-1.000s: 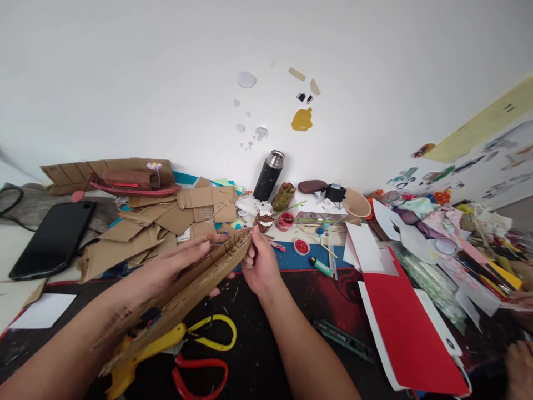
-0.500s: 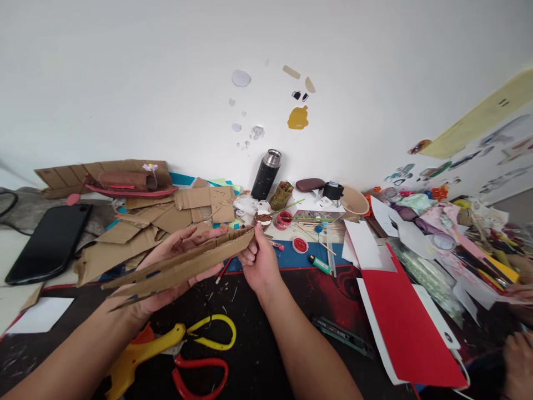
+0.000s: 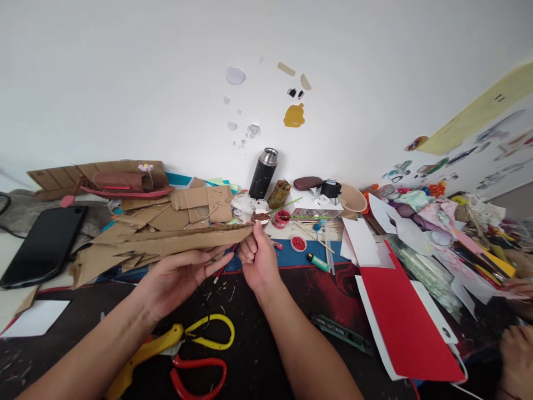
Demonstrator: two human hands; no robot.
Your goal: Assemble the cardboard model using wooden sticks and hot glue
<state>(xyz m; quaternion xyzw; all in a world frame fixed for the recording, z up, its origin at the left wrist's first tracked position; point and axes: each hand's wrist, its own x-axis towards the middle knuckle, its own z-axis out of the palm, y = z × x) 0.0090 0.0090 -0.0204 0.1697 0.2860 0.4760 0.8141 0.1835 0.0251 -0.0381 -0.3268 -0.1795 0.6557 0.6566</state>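
My right hand (image 3: 260, 258) pinches the pointed right end of a long, narrow folded cardboard piece (image 3: 187, 240) between thumb and fingers. The piece stretches leftward, roughly level, in front of the loose cardboard. Just below it lies my left hand (image 3: 179, 280), palm up with fingers stretched out; whether they touch its underside I cannot tell. Closer to me, scissors with one yellow and one red handle (image 3: 200, 362) rest on the dark mat beside a yellow tool (image 3: 145, 355), partly covered by my left forearm.
Cut cardboard scraps (image 3: 154, 210) and a finished-looking red-brown model boat (image 3: 125, 186) stand back left, near a black phone (image 3: 44, 241). Behind my hands are a black flask (image 3: 263, 175) and red paint pot (image 3: 282, 218). A utility knife (image 3: 341, 333) and red sheet (image 3: 395, 316) lie right. Another person's hand (image 3: 518, 355) shows.
My left hand has dropped from around the cardboard piece to below it, its fingers opening out. The piece has levelled, its left end rising, while my right hand keeps hold of the tip.
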